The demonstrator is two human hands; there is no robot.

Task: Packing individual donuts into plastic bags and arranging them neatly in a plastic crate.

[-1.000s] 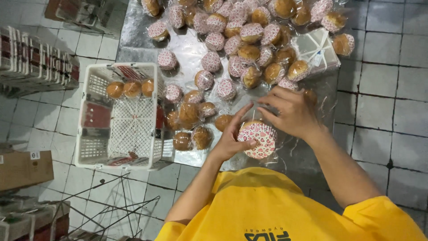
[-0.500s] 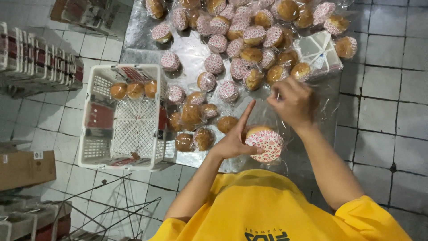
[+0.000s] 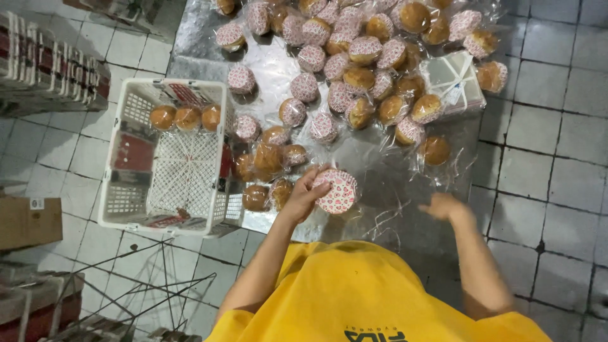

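My left hand (image 3: 305,193) grips a wrapped muffin (image 3: 335,191) in a white paper cup with pink hearts, held bottom-up over the shiny plastic sheet (image 3: 278,69). My right hand (image 3: 445,206) is blurred, out to the right above the sheet, with nothing visible in it. Several wrapped muffins (image 3: 354,69) lie in a heap at the far end of the sheet. A small group of bagged muffins (image 3: 266,164) sits just beyond my left hand. The white plastic crate (image 3: 126,202) to the left holds three muffins (image 3: 187,117) along its far wall.
A stack of clear bags (image 3: 453,82) lies at the right of the heap. Thin twist ties (image 3: 386,218) are scattered near my right hand. A cardboard box (image 3: 28,221) and a wire rack (image 3: 158,285) stand at the left on the tiled floor (image 3: 551,164).
My right hand left the muffin and swung down and to the right. My left hand kept hold of the heart-patterned muffin and shifted slightly left.
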